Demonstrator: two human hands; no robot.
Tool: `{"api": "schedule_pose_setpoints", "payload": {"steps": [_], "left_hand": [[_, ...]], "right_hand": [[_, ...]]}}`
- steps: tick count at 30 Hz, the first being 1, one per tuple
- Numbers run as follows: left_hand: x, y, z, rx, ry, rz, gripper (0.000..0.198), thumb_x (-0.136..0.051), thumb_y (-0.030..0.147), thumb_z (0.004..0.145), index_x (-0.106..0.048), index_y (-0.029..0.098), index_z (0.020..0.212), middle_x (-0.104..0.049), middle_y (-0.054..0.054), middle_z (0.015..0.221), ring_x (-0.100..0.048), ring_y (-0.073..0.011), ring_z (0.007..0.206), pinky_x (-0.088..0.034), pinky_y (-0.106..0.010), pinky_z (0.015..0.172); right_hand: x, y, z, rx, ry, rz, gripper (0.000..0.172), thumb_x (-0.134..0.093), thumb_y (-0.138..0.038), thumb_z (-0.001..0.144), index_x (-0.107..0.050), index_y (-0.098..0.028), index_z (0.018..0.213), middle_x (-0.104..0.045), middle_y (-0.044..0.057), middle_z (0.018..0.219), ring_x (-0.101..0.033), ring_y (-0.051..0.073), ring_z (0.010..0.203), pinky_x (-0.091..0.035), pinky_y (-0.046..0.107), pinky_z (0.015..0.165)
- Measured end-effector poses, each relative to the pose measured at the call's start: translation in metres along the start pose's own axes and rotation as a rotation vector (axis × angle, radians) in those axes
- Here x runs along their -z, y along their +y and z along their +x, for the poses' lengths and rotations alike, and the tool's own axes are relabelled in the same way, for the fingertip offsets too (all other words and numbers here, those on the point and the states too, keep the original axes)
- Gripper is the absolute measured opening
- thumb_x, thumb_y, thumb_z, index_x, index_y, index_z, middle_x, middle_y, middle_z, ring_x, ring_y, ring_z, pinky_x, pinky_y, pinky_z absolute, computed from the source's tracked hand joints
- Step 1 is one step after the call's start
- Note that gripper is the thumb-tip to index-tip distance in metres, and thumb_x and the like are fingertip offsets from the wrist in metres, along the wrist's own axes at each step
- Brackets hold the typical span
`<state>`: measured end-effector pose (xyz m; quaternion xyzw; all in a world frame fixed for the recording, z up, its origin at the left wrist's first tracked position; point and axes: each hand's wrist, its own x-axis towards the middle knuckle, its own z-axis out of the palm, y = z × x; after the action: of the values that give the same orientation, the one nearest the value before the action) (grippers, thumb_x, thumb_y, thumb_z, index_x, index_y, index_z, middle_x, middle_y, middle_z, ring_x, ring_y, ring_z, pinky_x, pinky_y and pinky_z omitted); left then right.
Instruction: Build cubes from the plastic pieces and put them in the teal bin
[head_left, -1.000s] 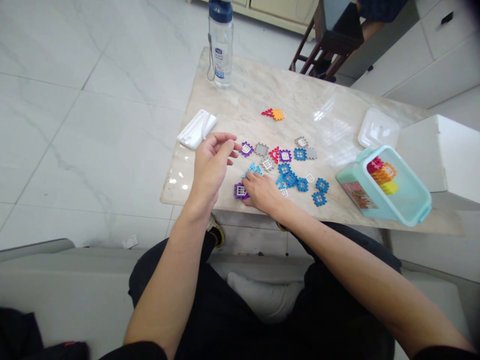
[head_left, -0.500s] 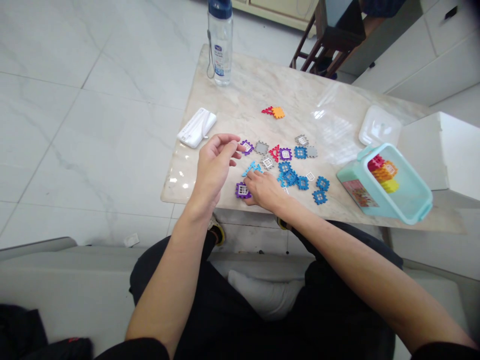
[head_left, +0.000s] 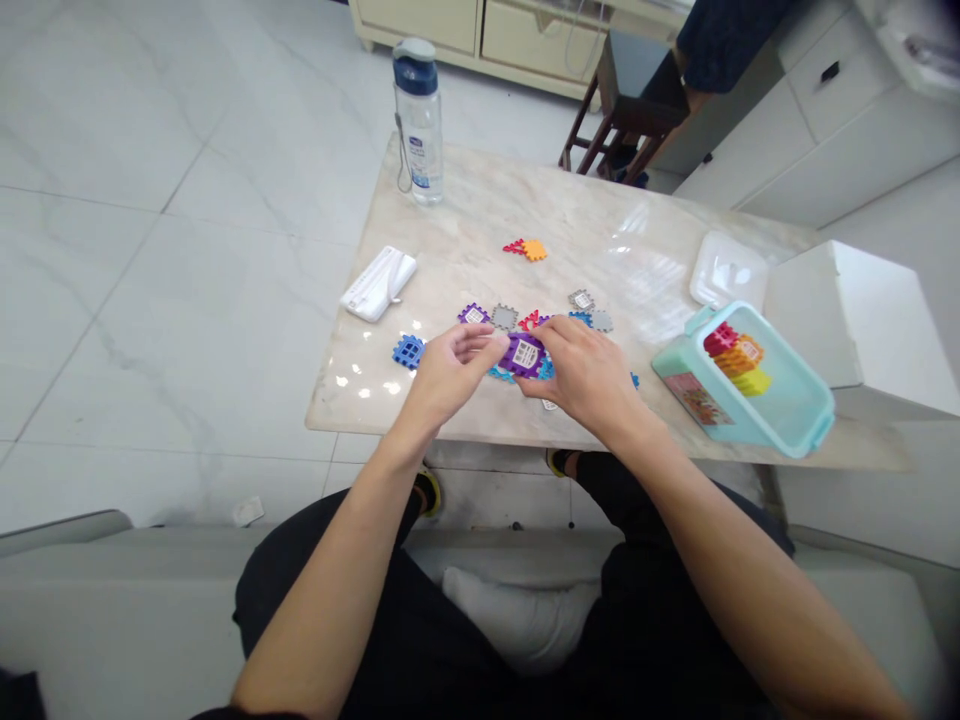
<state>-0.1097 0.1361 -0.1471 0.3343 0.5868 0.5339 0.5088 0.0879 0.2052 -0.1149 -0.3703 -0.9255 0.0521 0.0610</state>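
Above the near part of the table, a purple toothed building tile with a white window insert is held up between both hands. My right hand pinches it from the right, thumb below and fingers on top. My left hand has its thumb at the tile's left edge, fingers curled behind. Beyond them lie another purple tile, a grey tile, a red piece and a grey window tile. A blue window tile rests left of my left hand. My hands partly hide more blue pieces.
A teal tub holding coloured tiles stands on the right, near a clear lid and a white box. A water bottle, a white packet and an orange tile are farther back. Someone's leg shows behind a stool.
My right hand has lifted the purple window tile off the table, and my left hand has come to its left edge. The blue tile on the left now shows. The view has shifted slightly.
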Motion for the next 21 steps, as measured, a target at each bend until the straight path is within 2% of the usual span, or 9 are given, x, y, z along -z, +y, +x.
{"api": "schedule_pose_setpoints", "payload": {"steps": [3, 6, 12, 15, 18, 21], "left_hand": [[-0.016, -0.007, -0.004, 0.070, -0.081, -0.056, 0.061, -0.094, 0.051, 0.080, -0.078, 0.013, 0.124, -0.085, -0.013, 0.107, -0.081, -0.0257, 0.102, -0.065, -0.038, 0.095], [-0.028, -0.015, -0.005, 0.102, -0.057, -0.073, 0.065, -0.098, 0.049, 0.076, -0.079, 0.013, 0.127, -0.086, -0.013, 0.106, -0.082, -0.0270, 0.100, -0.067, -0.039, 0.091], [-0.036, -0.020, -0.003, 0.077, -0.061, -0.106, 0.052, -0.094, 0.048, 0.081, -0.084, 0.015, 0.120, -0.087, -0.010, 0.112, -0.083, -0.0263, 0.101, -0.068, -0.032, 0.085], [-0.033, -0.014, -0.003, 0.070, -0.077, -0.056, 0.053, -0.092, 0.050, 0.083, -0.084, 0.014, 0.121, -0.087, -0.012, 0.114, -0.083, -0.0270, 0.102, -0.068, -0.031, 0.085], [-0.030, -0.008, -0.003, 0.020, -0.100, 0.047, 0.056, -0.094, 0.051, 0.080, -0.084, 0.014, 0.120, -0.087, -0.013, 0.117, -0.083, -0.0292, 0.107, -0.068, -0.033, 0.091], [-0.028, -0.002, -0.002, 0.002, -0.116, 0.144, 0.061, -0.097, 0.055, 0.076, -0.083, 0.015, 0.120, -0.087, -0.013, 0.116, -0.083, -0.0310, 0.108, -0.068, -0.035, 0.093]], "right_hand": [[0.003, 0.003, -0.005, 0.023, 0.043, -0.006, 0.040, -0.085, -0.037, 0.093, -0.072, -0.017, 0.125, -0.072, 0.013, 0.120, -0.066, 0.031, 0.111, -0.051, 0.039, 0.089], [0.005, 0.002, -0.007, 0.054, 0.054, -0.050, 0.039, -0.086, -0.032, 0.092, -0.071, -0.015, 0.124, -0.072, 0.015, 0.125, -0.066, 0.032, 0.112, -0.051, 0.041, 0.089], [0.009, -0.002, -0.007, 0.049, 0.043, -0.068, 0.035, -0.087, -0.029, 0.091, -0.072, -0.014, 0.119, -0.072, 0.017, 0.121, -0.064, 0.034, 0.113, -0.051, 0.044, 0.092], [0.008, 0.001, -0.008, 0.032, 0.035, 0.040, 0.039, -0.088, -0.032, 0.092, -0.072, -0.013, 0.122, -0.072, 0.018, 0.124, -0.065, 0.035, 0.118, -0.053, 0.045, 0.099], [0.010, 0.010, -0.011, 0.015, 0.031, 0.228, 0.046, -0.086, -0.044, 0.095, -0.072, -0.015, 0.128, -0.074, 0.017, 0.129, -0.067, 0.033, 0.122, -0.054, 0.045, 0.105], [0.020, 0.023, -0.014, 0.074, -0.001, 0.407, 0.046, -0.082, -0.047, 0.099, -0.072, -0.017, 0.133, -0.075, 0.015, 0.131, -0.068, 0.029, 0.124, -0.053, 0.041, 0.107]]}}
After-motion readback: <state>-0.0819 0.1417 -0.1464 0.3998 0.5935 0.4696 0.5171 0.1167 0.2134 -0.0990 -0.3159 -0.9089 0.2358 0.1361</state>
